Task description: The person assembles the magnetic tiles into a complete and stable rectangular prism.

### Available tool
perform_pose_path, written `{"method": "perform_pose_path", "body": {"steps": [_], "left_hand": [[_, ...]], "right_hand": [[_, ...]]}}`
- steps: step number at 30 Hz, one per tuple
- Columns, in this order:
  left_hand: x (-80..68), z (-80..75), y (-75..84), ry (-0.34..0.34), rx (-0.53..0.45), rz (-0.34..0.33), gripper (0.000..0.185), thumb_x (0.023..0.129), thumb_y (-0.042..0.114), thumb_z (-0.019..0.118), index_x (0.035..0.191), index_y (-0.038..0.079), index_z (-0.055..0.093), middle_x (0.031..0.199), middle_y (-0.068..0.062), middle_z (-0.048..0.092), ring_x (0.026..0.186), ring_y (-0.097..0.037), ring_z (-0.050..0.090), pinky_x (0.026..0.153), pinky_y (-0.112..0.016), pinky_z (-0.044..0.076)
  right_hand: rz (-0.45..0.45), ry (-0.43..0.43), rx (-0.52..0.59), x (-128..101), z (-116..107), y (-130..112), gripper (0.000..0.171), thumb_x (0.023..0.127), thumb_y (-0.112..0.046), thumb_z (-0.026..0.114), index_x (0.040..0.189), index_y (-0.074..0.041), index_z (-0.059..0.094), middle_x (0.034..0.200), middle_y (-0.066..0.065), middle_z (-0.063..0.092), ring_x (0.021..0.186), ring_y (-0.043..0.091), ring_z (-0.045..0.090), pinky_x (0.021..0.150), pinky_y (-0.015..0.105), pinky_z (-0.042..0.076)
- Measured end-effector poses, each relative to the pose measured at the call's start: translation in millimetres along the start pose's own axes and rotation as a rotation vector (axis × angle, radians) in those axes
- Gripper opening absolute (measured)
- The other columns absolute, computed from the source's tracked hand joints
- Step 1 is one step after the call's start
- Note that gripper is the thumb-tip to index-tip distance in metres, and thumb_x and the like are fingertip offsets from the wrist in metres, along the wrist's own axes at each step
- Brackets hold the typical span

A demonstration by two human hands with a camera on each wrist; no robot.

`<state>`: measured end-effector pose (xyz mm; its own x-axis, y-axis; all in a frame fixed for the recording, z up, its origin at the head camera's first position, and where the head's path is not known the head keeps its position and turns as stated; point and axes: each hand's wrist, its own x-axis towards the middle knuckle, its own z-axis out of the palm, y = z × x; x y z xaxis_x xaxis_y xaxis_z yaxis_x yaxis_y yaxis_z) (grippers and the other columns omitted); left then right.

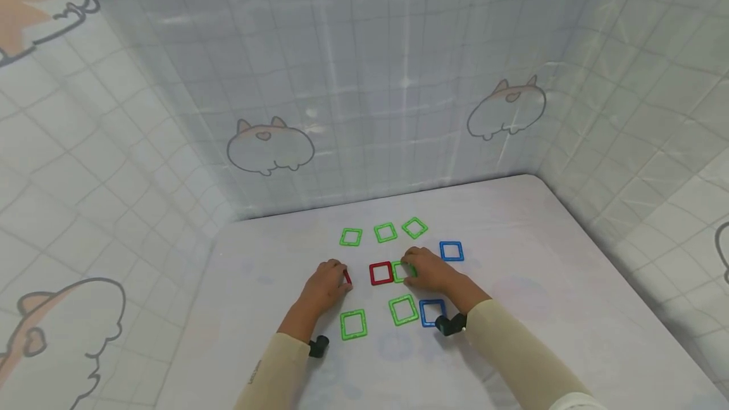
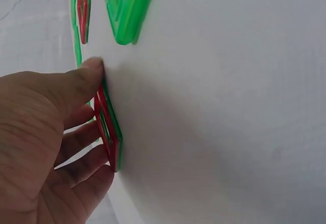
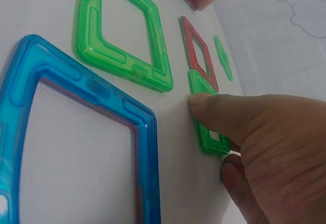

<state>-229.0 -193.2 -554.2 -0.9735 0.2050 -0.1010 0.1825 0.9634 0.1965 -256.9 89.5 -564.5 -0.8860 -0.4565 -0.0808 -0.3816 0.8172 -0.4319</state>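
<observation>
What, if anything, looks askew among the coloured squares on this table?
The green square at the right end of the far row: it is turned like a diamond, one corner pointing toward the person, while its two row neighbours sit much straighter. Nothing looks spilled or visibly broken.

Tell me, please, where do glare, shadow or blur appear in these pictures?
Head view: pale glare streaks down the back wall; left wrist view: a broad, soft-edged shadow on the table beside the left hand, fine detail soft; right wrist view: light glints on the large blue square.
</observation>
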Motion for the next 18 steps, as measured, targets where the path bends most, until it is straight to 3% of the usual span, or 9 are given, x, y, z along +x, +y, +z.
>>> {"method": "perform_pose_path", "body": {"steps": [10, 18], "left_hand": [[-0.1, 0.7, -3.0, 0.018, 0.021, 0.066, 0.051, 0.089, 0.034, 0.076, 0.130, 0.007, 0.063, 0.131, -0.009, 0.060, 0.126, -0.026, 0.053, 0.108, -0.042, 0.046], [0.4, -0.9, -3.2, 0.037, -0.108, 0.037, 0.055, 0.087, 0.037, 0.075, 0.134, 0.010, 0.061, 0.132, -0.007, 0.058, 0.125, -0.024, 0.053, 0.109, -0.044, 0.046]], "right_hand": [[0.001, 0.006, -0.014, -0.1, 0.3, -1.9, 0.051, 0.088, -0.036, 0.077, 0.132, -0.016, 0.064, 0.138, 0.000, 0.056, 0.124, 0.019, 0.051, 0.107, 0.039, 0.047], [-0.044, 0.019, -0.045, 2.4, -2.3, -5.0, 0.057, 0.084, -0.039, 0.079, 0.134, -0.016, 0.063, 0.140, 0.000, 0.056, 0.127, 0.020, 0.049, 0.108, 0.039, 0.046]]}}
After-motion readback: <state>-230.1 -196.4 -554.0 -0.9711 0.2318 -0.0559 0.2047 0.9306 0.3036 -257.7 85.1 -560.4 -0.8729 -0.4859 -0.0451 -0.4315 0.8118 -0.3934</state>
